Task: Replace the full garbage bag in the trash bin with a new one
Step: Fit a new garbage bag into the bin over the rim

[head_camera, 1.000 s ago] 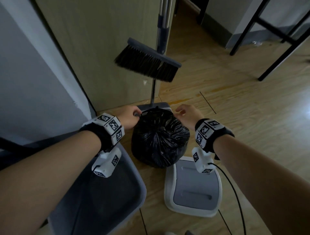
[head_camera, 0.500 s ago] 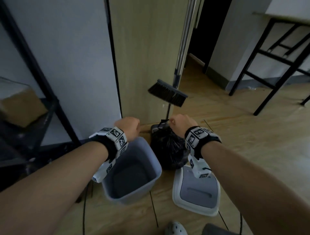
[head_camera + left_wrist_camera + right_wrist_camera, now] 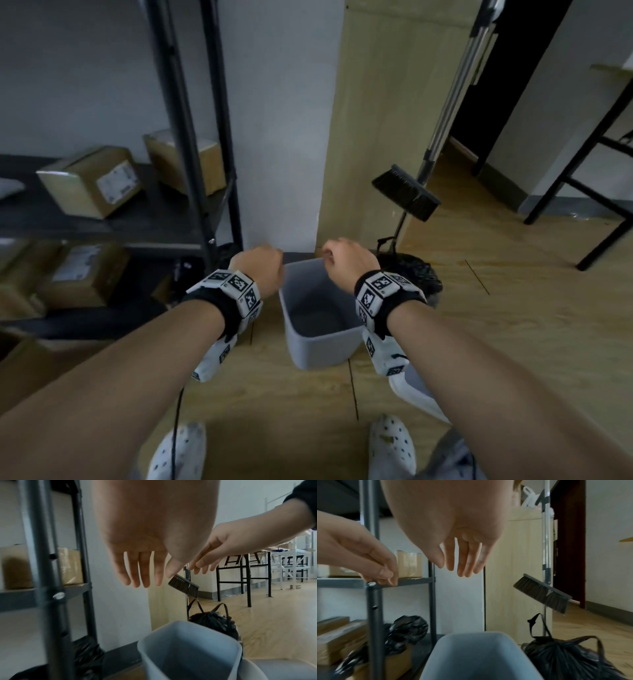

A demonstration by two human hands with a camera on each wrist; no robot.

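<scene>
Wood-plank floor and dark metal shelf rack, with what rests on each.

The floor (image 3: 513,325) carries the grey trash bin (image 3: 322,349), upright and unlined; the tied black garbage bag (image 3: 416,274) sits just beside it on the far right, and the bin's white lid (image 3: 416,397) lies flat near its right side. A broom (image 3: 406,192) stands behind the bag. The shelf rack (image 3: 191,144) at left holds two cardboard boxes (image 3: 90,181) on its upper tier, more on the lower one. Crumpled black bags (image 3: 407,627) lie at its foot.
</scene>
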